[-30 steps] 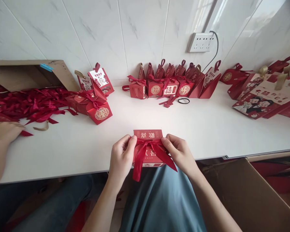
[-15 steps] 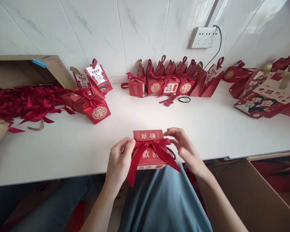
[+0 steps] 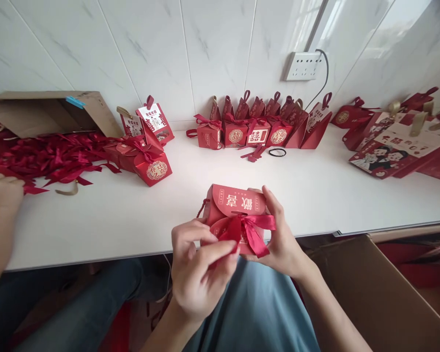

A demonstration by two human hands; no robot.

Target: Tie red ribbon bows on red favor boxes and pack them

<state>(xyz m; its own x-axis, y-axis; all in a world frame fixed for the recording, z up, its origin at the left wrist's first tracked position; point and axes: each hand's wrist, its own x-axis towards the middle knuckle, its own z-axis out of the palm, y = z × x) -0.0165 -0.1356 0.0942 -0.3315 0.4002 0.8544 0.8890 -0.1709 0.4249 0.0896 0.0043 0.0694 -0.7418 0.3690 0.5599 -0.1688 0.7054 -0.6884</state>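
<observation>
A red gift box (image 3: 238,198) with pale Chinese characters is held tilted above the table's front edge. My right hand (image 3: 284,239) grips its right side, thumb along the edge and the other fingers partly hidden beneath and behind. On the box's front sits a red ribbon bow (image 3: 256,234). My left hand (image 3: 203,269) is closed, thumb and fingers pinching the left part of that bow. From the box's left side a twisted red cord handle (image 3: 202,208) sticks out.
Red gift boxes (image 3: 256,132) line the tiled wall, a black hair tie (image 3: 277,152) before them. At left are another box (image 3: 156,168), a heap of red ribbons (image 3: 66,156), a cardboard carton (image 3: 95,112) and another person's hand (image 3: 3,190). Printed bags (image 3: 388,151) stand right, above a large carton (image 3: 370,283).
The box has been turned and raised off the table's edge. My right hand has closed on its right side. My left hand has shifted from the box's side to the bow.
</observation>
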